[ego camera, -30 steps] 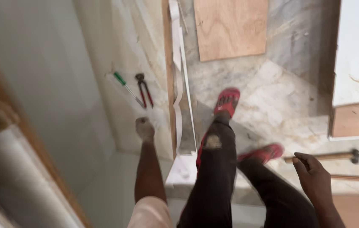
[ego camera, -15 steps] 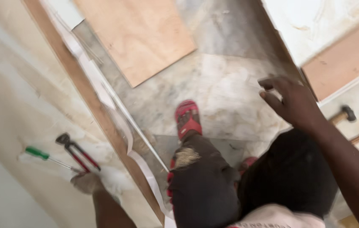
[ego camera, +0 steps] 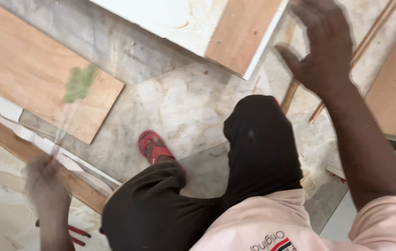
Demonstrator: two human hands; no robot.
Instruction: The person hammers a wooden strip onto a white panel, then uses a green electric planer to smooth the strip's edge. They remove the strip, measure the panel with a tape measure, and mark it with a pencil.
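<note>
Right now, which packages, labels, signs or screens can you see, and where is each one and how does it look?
No packages, signs or screens.
Printed emblem on the pale pink shirt: bottom edge, near the middle; dark lettering over a small red, white and dark striped patch, partly cut off by the frame.

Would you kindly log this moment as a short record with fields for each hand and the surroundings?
left hand: blurred, gripping a green-handled screwdriver, handle end up
right hand: open, fingers spread, holding nothing
below left hand: red-handled pliers
floor: plywood sheet, white-faced board
foot: red sandal
</note>
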